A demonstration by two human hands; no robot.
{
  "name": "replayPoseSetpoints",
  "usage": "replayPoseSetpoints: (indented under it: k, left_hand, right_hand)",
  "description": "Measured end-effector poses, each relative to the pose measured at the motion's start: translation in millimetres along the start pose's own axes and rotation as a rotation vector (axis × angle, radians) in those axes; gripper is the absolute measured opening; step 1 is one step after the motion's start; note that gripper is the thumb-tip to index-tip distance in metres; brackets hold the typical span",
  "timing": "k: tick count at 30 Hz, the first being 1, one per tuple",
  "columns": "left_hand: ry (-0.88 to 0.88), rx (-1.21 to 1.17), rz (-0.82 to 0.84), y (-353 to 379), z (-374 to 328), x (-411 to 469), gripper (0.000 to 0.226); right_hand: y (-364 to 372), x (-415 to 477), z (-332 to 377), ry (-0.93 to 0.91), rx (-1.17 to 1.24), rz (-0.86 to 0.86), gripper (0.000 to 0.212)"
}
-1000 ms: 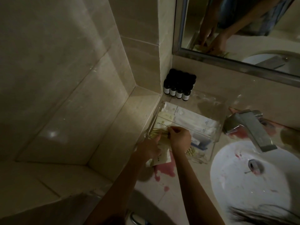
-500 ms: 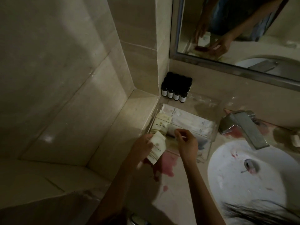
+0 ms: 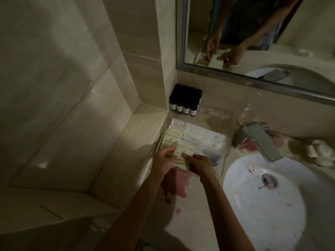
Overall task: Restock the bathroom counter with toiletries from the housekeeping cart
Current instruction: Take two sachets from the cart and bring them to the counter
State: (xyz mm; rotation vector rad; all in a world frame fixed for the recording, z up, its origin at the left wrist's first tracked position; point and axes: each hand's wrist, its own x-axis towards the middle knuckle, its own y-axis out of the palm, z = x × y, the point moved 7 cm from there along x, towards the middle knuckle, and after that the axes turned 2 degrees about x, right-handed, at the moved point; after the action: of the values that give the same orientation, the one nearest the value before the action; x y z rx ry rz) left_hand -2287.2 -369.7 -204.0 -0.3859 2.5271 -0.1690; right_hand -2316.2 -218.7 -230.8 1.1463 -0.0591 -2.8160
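A clear, glossy plastic tray (image 3: pixel 213 116) holds matt paper packets (image 3: pixel 184 151) at centre frame. Beside it, a brushed-metal tap (image 3: pixel 259 138) overhangs a smooth, glazed white basin (image 3: pixel 262 214). Polished stone-look tiles (image 3: pixel 63 115) shine at left, a satin metal frame (image 3: pixel 262 84) edges the mirror at upper right, and small dark bottles (image 3: pixel 183 105) look glossy.

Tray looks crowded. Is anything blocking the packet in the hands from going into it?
Nothing visible does. The packet, held by the left hand and right hand, hangs over the front-left corner of the tray.
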Motion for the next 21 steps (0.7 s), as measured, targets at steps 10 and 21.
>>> replayPoseSetpoints:
  k: [10,21]
  left_hand:
    - [0.018,0.084,-0.144,-8.4,5.5,13.6,0.018]
    - [0.245,0.344,-0.204,3.7,-1.7,10.3,0.013]
  right_hand:
    - [-2.1,30.5,8.3,-0.029,-0.133,-0.110,0.026]
    - [-17.3,26.3,15.1,-0.142,-0.274,-0.237,0.016]
